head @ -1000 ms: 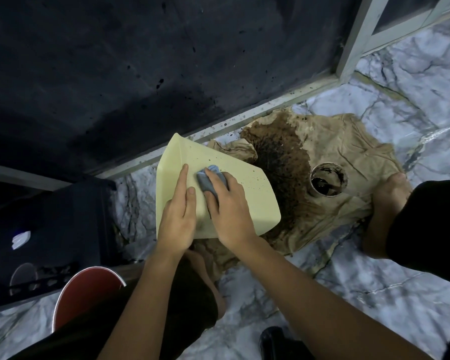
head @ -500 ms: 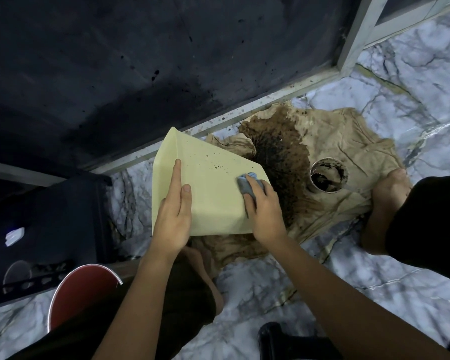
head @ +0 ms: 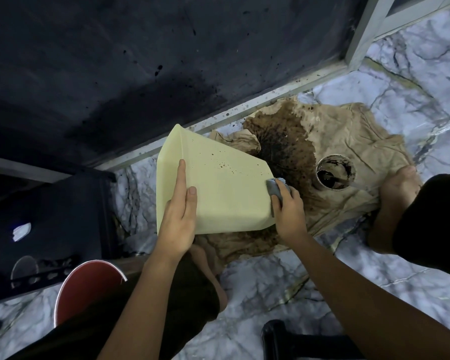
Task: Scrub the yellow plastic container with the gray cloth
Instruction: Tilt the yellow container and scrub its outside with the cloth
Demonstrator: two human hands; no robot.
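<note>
Clearly, with the left hand (head: pixel 178 219) flat, fingers straight, on the pale yellow plastic container (head: pixel 218 188), the right hand (head: pixel 287 206) clutching the crumpled gray cloth (head: pixel 274 187) at its edge could slip into the stained brown paper (head: pixel 330 141).

looks like a home floor, maybe by a doorway or a back room used for messy jobs. marble-look tiles (head: pixel 283 284), a pale metal frame (head: pixel 359 35) running along a dark spattered panel (head: pixel 140 61), a stained brown cloth (head: pixel 348 141) spread out with a small can (head: pixel 335 172) of black stuff on it, bare feet, and a red bucket (head: pixel 83 287) nearby
</note>
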